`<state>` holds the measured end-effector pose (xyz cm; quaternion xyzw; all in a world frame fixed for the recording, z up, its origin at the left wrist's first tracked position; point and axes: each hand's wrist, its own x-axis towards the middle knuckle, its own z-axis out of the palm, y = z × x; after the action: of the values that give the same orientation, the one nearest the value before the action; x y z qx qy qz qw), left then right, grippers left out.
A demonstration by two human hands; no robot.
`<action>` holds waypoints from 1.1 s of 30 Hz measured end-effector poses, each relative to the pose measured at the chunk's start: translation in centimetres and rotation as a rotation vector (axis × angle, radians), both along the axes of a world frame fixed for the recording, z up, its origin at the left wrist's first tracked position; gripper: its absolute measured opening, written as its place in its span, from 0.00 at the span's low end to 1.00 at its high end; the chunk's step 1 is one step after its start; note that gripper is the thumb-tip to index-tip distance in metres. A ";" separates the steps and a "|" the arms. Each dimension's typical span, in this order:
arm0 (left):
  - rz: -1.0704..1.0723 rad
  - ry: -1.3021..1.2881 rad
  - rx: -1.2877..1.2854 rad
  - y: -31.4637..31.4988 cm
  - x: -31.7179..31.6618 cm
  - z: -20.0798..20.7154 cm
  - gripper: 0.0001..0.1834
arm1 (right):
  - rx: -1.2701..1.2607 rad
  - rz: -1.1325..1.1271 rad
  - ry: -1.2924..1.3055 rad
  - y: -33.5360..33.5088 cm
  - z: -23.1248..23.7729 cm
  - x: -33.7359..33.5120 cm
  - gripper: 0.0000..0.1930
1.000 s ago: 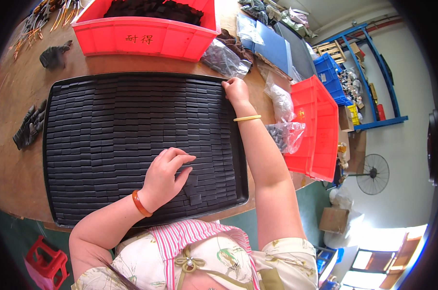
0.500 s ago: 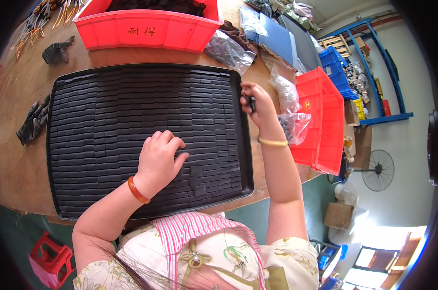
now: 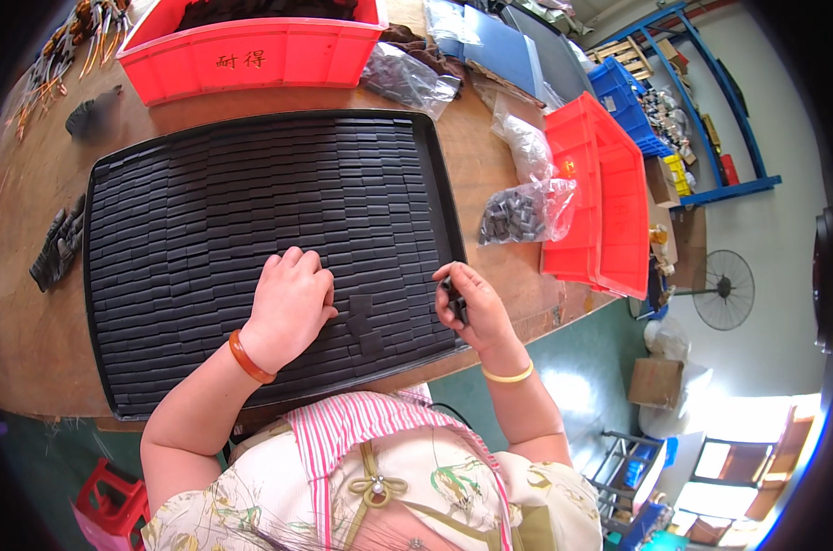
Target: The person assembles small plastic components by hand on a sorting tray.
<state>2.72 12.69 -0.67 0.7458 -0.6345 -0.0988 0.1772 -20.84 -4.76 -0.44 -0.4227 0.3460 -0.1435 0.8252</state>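
Since the earlier frame the right hand point(image 3: 467, 308) has come back from the tray's far right edge to its near right corner, and the left hand point(image 3: 290, 303) has stayed flat on the blocks. The right hand is now curled shut around a few small black blocks point(image 3: 455, 298), holding them just over the tray's right rim. The left hand lies open, palm down, fingers together, pressing on the packed rows near the tray's near edge. Beside it, between the two hands, two blocks point(image 3: 363, 323) sit proud and askew of the rows. The black tray point(image 3: 435, 174) fills most of the worktop point(image 3: 490, 184), crammed with rows of dark blocks. Along the far edge stands a red bin point(image 3: 251, 60); another red bin point(image 3: 596, 197) sits at the right edge, with a clear bag of dark pieces point(image 3: 517, 211) lying against it. A dark glove point(image 3: 56, 248) lies at the left edge.
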 end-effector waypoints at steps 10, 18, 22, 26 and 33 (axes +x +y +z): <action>-0.012 -0.018 0.049 0.4 -0.4 0.1 0.12 | -0.163 0.193 0.206 5.3 1.3 -1.2 0.11; -0.033 0.009 0.039 0.6 0.1 0.3 0.12 | -0.147 0.174 0.215 6.5 1.0 -1.8 0.10; 0.007 0.562 0.014 0.1 0.4 2.5 0.10 | -0.153 0.175 0.232 7.3 1.0 -1.7 0.09; -0.011 1.040 -0.119 -0.1 -1.5 1.4 0.08 | -0.223 0.213 0.211 8.9 1.5 -0.2 0.10; -0.095 0.977 -0.202 -0.1 -3.2 0.7 0.11 | -0.381 0.118 0.141 9.0 -0.1 1.2 0.07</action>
<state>-0.52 12.60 -0.02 0.5618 -0.5171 -0.3825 0.5203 -19.61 4.20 -0.55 -0.5994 0.3441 -0.1278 0.7113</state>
